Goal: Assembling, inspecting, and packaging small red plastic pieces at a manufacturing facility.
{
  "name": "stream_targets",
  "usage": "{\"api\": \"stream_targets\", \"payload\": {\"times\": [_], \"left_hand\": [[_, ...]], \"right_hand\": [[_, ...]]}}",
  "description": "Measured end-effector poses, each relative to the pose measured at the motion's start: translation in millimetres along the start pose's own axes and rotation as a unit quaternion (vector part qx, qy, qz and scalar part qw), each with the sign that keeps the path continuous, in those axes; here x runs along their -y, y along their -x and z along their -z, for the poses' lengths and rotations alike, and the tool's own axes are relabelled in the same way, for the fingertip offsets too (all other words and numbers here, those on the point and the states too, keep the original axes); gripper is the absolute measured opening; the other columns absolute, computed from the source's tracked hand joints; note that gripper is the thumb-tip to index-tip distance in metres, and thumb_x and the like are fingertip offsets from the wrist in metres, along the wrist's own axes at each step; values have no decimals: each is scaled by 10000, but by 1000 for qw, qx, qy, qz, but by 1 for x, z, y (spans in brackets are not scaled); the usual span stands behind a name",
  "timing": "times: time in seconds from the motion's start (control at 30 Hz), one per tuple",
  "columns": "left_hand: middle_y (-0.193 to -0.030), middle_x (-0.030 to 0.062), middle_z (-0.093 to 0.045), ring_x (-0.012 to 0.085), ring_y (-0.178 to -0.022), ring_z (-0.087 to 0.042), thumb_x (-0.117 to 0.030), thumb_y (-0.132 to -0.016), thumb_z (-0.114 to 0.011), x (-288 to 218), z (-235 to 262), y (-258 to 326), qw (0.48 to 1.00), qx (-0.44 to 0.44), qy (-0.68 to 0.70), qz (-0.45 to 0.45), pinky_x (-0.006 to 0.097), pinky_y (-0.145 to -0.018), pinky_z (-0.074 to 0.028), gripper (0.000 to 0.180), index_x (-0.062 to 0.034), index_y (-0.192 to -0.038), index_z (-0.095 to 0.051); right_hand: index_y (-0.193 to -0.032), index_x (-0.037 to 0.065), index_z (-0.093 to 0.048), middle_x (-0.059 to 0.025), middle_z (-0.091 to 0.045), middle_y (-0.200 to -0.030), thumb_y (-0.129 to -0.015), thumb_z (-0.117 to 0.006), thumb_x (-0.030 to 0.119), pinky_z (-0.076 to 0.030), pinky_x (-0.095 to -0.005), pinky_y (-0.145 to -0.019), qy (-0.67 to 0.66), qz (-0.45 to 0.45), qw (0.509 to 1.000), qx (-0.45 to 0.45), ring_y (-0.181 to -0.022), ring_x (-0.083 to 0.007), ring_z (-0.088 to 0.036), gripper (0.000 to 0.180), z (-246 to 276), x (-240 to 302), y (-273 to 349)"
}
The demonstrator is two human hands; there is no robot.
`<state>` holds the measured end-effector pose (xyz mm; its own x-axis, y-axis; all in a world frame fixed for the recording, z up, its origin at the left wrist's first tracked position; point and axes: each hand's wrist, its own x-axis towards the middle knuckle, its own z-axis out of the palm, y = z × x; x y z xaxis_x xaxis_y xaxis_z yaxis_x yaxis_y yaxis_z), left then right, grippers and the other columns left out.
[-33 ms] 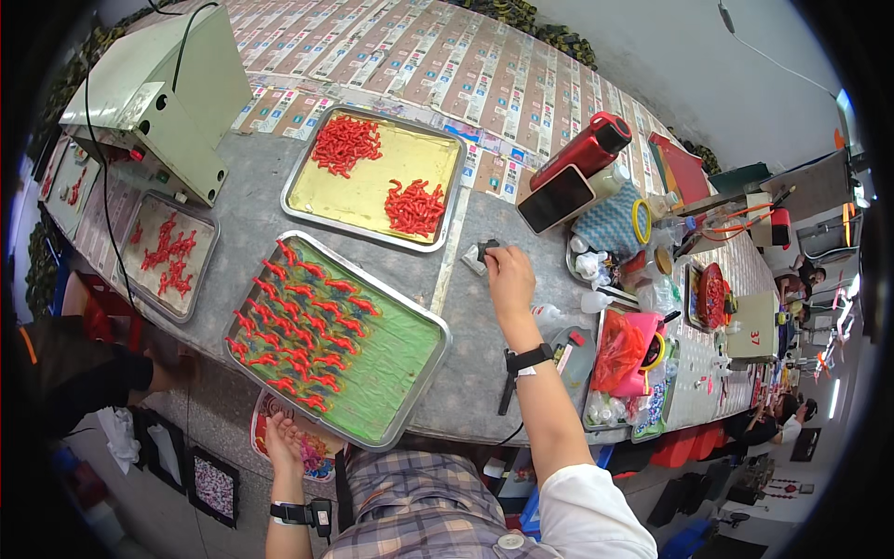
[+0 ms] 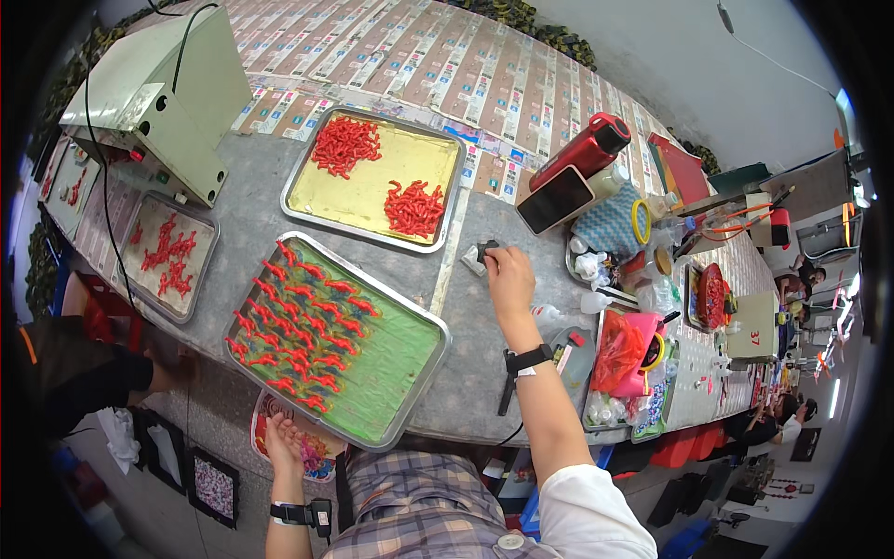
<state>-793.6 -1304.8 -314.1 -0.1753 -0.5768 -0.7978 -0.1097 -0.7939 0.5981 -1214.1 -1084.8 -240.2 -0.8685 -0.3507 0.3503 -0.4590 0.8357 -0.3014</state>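
My right hand (image 2: 510, 284) reaches onto the grey table, its fingertips pinched at a small dark lump (image 2: 486, 249) beside a crumpled whitish wrapper (image 2: 473, 261). Whether the lump is gripped or only touched is hard to see. Low at the table's front edge, my left hand (image 2: 284, 447) is palm up with its fingers apart and nothing in it. Just above that hand lies a metal tray with a green lining (image 2: 396, 373), bearing rows of small red twisted pieces (image 2: 298, 326). Farther back, a yellow-lined tray (image 2: 358, 194) carries two heaps of similar red pieces (image 2: 414, 208).
At left stand a pale metal box (image 2: 154, 102) and a smaller tray (image 2: 154, 270) with red pieces. A red bottle (image 2: 585, 147), a phone (image 2: 556, 198) and a pink basket (image 2: 643, 345) crowd the right side. Another person's arm (image 2: 168, 373) shows at far left.
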Motion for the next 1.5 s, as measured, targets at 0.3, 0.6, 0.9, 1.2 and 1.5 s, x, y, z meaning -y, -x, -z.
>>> {"api": "stream_targets", "payload": {"times": [0.3, 0.6, 0.9, 1.2, 1.5], "left_hand": [[-811, -1, -507, 100, -690, -491, -407, -881, -445, -3, -4, 4, 1000, -13, -5, -4, 236, -608, -425, 367, -82, -1041, -504], [-803, -2, -516, 101, -687, -497, -410, -874, -458, 1, -6, -1, 1000, -8, 1, -4, 243, -607, -433, 349, -92, -1006, -516], [-738, 8, -539, 105, -635, -521, -414, -882, -442, -2, 12, 2, 999, -7, 36, -33, 253, -568, -443, 357, -79, -969, -531], [-784, 25, -540, 108, -659, -526, -343, -917, -392, 0, 1, 11, 999, -27, 35, -18, 235, -596, -465, 319, -61, -990, -522], [-769, 29, -542, 108, -630, -523, -325, -920, -388, 3, 13, 10, 998, -48, 43, -1, 237, -570, -466, 307, -54, -979, -521]], "right_hand": [[-927, 70, -568, -93, -584, -810, -736, -605, 120, -441, -363, -661, -55, -125, 990, -23, -779, -274, -558, 201, 9, -7, -1], [-1051, 44, -487, -109, -559, -714, -632, -715, 224, -432, -367, -595, -135, -233, 952, 146, -683, -278, -561, 510, -30, -39, 36], [-1095, 34, -492, -128, -570, -696, -646, -706, 282, -429, -383, -576, -73, -192, 972, 113, -652, -293, -565, 555, -60, -34, 20], [-1072, -6, -484, -186, -602, -860, -657, -690, 174, -449, -373, -682, -112, -199, 968, 103, -759, -326, -584, 498, -59, -30, -8], [-1119, -4, -462, -209, -588, -947, -668, -695, 225, -433, -387, -763, -57, -214, 972, 79, -852, -362, -568, 557, -66, -27, -26]]}}
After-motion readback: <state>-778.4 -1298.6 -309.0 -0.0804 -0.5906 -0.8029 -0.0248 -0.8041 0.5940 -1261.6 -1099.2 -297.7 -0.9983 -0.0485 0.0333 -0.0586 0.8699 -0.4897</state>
